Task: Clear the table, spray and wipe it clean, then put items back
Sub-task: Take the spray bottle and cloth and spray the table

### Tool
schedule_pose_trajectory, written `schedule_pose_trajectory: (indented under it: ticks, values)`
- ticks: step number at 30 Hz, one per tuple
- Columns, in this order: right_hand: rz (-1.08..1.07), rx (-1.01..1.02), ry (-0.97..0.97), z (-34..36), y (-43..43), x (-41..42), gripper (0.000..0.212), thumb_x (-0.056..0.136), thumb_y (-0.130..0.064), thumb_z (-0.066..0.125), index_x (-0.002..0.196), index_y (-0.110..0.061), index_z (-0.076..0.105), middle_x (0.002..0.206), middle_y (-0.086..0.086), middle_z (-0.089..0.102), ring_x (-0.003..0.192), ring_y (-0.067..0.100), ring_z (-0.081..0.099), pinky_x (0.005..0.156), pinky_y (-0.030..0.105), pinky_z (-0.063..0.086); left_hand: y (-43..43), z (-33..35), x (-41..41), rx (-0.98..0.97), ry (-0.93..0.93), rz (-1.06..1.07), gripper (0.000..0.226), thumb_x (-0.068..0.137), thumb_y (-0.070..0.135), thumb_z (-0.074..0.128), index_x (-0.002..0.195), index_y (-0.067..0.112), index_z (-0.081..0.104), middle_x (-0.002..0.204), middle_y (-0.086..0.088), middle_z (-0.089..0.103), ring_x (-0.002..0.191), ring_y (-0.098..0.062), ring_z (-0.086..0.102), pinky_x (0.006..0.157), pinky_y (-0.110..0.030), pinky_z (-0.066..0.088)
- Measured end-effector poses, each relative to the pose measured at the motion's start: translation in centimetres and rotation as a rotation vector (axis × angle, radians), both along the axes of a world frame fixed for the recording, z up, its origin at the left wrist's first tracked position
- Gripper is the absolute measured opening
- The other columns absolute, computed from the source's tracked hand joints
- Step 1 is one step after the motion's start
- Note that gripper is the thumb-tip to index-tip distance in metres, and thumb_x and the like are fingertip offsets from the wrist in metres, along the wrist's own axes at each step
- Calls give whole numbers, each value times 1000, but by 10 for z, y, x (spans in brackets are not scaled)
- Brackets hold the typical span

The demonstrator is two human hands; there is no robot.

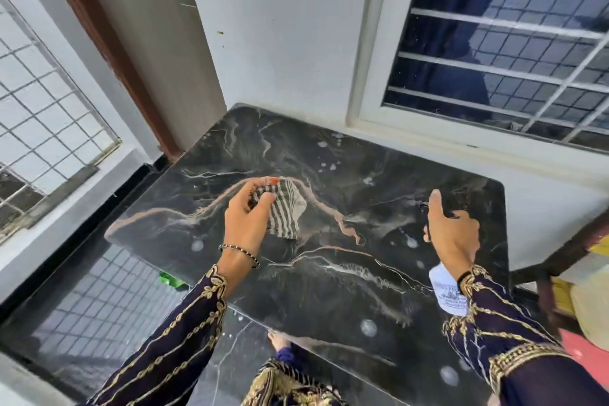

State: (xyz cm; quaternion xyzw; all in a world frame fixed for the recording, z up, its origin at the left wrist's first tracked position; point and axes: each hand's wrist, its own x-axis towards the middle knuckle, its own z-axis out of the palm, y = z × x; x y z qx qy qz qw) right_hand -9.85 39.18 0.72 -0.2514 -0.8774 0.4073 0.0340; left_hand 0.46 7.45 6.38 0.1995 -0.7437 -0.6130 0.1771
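Note:
A black marble-patterned table stands against the wall under a window, dotted with white foam spots. My left hand hovers over the table's middle and grips a bunched black-and-white striped cloth, which hangs above the surface. Over the table's right side, my right hand holds a spray bottle with a black trigger head and a white label; my wrist and sleeve hide most of the bottle.
A white wall and a barred window run behind the table. A wooden frame with yellow and red items stands at the right. A green object lies on the dark floor left of the table. My foot shows below the near edge.

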Motion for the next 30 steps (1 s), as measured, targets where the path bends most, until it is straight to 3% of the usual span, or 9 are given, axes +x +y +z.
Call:
schedule_pose_trajectory:
  ticks: [3, 7, 9, 13, 17, 20, 25, 28, 30]
  values:
    - [30, 22, -65, -8, 1, 21, 104, 69, -99, 24, 107, -13, 69, 104, 14, 73, 93, 32, 69, 89, 42, 53, 2, 1, 17, -10, 18, 24, 23, 87, 11, 57, 96, 27, 71, 94, 2, 74, 79, -11, 66, 80, -37, 54]
    - [89, -25, -40, -11, 2, 50, 86, 81, -85, 42, 88, -5, 72, 77, 8, 75, 52, 21, 68, 54, 31, 52, 3, -2, 38, 0, -6, 50, 23, 87, 14, 57, 95, 30, 71, 92, 7, 74, 80, -12, 67, 78, -35, 55]
    - [78, -38, -24, -14, 0, 65, 82, 81, -85, 42, 83, -8, 71, 73, 8, 75, 61, 25, 70, 70, 40, 59, 5, -2, 46, 26, -3, 64, 24, 87, 12, 57, 95, 29, 72, 91, 6, 75, 82, -13, 69, 80, -35, 56]
    - [139, 148, -126, -16, -13, 93, 89, 81, -88, 36, 115, -13, 70, 120, 16, 67, 112, 40, 62, 102, 48, 45, 5, -4, 61, 25, -5, 50, 25, 88, 9, 57, 96, 27, 72, 86, 5, 74, 76, -10, 66, 75, -34, 56]
    - [198, 60, -164, -27, -11, 118, 103, 64, -103, 33, 100, -16, 73, 105, 11, 73, 96, 35, 70, 93, 50, 55, 7, -8, 82, 46, -31, 12, 27, 90, 8, 55, 95, 29, 71, 78, 5, 73, 66, -8, 65, 65, -30, 54]
    - [188, 39, -127, -26, -10, 141, 93, 69, -99, 37, 80, -15, 74, 81, 7, 75, 73, 29, 73, 80, 44, 59, 8, -14, 98, 44, -45, -6, 27, 90, 10, 55, 96, 32, 70, 79, -5, 73, 67, -17, 64, 65, -39, 56]
    - [179, 181, -186, -24, -3, 179, 94, 73, -96, 32, 98, -15, 74, 107, 13, 69, 102, 37, 66, 98, 46, 51, 19, -14, 122, 58, -37, -33, 25, 90, 4, 53, 99, 20, 71, 77, 4, 71, 60, -1, 62, 57, -19, 51]
    - [170, 64, -184, -28, 18, 197, 96, 65, -102, 34, 83, -16, 73, 97, 15, 71, 77, 28, 72, 74, 35, 59, 28, -11, 130, 72, -23, -48, 24, 90, 0, 53, 101, 13, 70, 83, 4, 70, 65, 3, 62, 62, -12, 51]
    - [161, 34, -150, -22, 29, 213, 83, 77, -90, 45, 79, -11, 72, 82, 13, 71, 56, 20, 70, 53, 22, 51, 33, -13, 133, 46, -33, -76, 25, 88, 3, 54, 98, 19, 70, 85, 4, 72, 69, -1, 62, 67, -18, 52]
